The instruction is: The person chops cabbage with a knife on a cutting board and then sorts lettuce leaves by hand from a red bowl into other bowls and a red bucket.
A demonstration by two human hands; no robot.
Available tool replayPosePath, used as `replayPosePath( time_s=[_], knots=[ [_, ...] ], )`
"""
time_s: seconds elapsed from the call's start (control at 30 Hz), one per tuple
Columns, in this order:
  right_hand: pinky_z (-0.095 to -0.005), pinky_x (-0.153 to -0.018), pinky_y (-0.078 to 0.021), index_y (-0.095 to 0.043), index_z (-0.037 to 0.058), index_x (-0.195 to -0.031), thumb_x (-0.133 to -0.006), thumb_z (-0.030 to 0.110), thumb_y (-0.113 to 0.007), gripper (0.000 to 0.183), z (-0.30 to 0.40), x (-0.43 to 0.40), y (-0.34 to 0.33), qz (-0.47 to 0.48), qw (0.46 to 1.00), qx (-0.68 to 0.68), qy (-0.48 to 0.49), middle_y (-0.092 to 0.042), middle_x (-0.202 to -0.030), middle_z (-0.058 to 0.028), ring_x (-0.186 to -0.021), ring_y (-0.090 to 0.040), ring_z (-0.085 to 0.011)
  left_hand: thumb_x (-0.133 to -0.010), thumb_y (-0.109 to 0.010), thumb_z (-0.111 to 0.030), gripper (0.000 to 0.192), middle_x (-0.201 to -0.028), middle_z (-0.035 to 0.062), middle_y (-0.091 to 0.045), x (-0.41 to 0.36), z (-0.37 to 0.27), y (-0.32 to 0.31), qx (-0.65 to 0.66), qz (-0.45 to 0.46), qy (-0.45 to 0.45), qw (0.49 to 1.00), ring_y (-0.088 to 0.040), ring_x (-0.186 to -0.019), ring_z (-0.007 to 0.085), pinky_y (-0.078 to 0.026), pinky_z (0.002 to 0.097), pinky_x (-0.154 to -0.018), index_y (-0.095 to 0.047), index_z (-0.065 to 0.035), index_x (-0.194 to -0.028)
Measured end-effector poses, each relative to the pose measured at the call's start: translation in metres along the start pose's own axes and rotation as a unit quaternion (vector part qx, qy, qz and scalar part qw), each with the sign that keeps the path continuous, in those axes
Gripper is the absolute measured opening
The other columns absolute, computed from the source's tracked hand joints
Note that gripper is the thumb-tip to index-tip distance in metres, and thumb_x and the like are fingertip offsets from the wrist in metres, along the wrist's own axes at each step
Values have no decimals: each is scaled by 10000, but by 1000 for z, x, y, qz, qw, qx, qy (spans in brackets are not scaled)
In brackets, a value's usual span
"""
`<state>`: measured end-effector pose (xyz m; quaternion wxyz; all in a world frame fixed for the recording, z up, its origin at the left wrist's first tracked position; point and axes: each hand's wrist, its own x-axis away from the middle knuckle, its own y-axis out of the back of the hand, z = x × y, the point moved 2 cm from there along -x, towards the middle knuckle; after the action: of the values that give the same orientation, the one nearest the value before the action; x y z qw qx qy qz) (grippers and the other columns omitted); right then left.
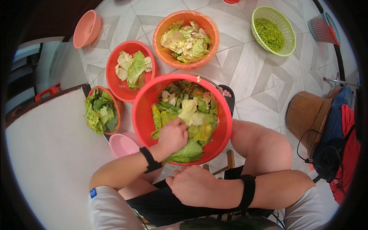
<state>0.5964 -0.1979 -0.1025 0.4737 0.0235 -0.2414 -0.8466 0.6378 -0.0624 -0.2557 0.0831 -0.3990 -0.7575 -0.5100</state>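
A large red plastic bucket (140,126) stands before me, holding many green and pale cabbage or lettuce leaves (198,132), some browned towards the far side. My left hand (173,136) reaches inside, fingers curled down against the leaves; whether they grip one cannot be told, as the fingertips are hidden. Outside the near rim, my right hand (195,185) is held above my lap with its fingers curled, and no object shows in it. Beyond the bucket, a smaller red basin (113,69) holds several leaves, and a plastic-lined orange basin (187,64) holds pale leaf pieces.
An orange basket (118,110) of leaves and a pink basin (122,145) stand left, beside a white surface (57,155). Farther off are a salmon basin (87,28) and a green colander (290,37) of chopped greens. A brown container (306,120) with clothes stands right.
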Motion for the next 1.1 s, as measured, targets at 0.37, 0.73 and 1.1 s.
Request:
replayPosePath(
  time_s=[0.37, 0.73, 1.1],
  knots=[
    [-399, -548, -527, -633, -21, -896, -776, 129, -599, 195, 2, 0, 1, 12, 1000, -9, -9, -656, -723, -168, -608, -677, -295, -762, -760, -242, 477, -1107, 189, -625, -38, 28, -6, -4, -32, 204, 978, -630, -1039, 359, -515, 470, -868, -594, -69, -1174],
    [-396, -518, -509, -635, -17, -883, -770, 140, -601, 196, 3, 0, -4, -15, 1000, -1, 6, -646, -697, -159, -592, -667, -288, -720, -750, -154, 533, -1268, 201, -566, -61, 45, -23, 38, -18, 124, 991, -559, -1179, 340, -465, 418, -1006, -618, -47, -1224],
    [-392, -522, -511, -646, -26, -927, -778, 138, -594, 227, 3, -1, 2, 9, 1000, 5, 12, -657, -713, -155, -610, -672, -286, -712, -814, -190, 482, -991, 133, -698, -66, 35, -3, 199, 142, 203, 948, -672, -959, 273, -524, 352, -852, -661, -90, -1158]
  ],
)
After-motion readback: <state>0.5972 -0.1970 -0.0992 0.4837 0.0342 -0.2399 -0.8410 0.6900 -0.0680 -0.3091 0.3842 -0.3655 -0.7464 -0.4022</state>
